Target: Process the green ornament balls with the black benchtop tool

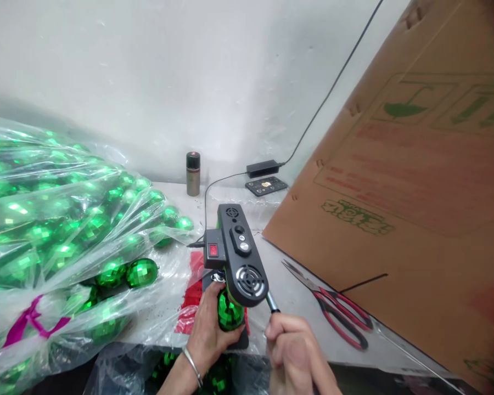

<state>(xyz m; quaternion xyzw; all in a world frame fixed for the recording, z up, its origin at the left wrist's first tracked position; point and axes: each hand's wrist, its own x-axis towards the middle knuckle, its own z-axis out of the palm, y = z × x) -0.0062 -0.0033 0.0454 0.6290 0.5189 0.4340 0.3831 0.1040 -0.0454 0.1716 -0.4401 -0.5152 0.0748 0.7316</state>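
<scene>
My left hand (206,321), with a bangle on its wrist, is wrapped around a shiny green mirror-faceted ball (230,311). The ball's top sits under the front end of a black machine (239,255) with round vents, a silver button and a red switch. Just right of the machine, my right hand (294,348) is closed around a lever (273,303) with a metal shaft. Most of the lever's grip is hidden by my fingers. Beneath the machine lies a red sheet (192,291), partly covered by my left hand and the base.
Clear plastic bags (66,219) full of green balls cover the left side. Scissors (341,315) with red-black handles lie right, beside a large cardboard box (395,219). Behind stand a small bottle (193,178), a power adapter (263,168) and a dark flat phone-like item (266,186).
</scene>
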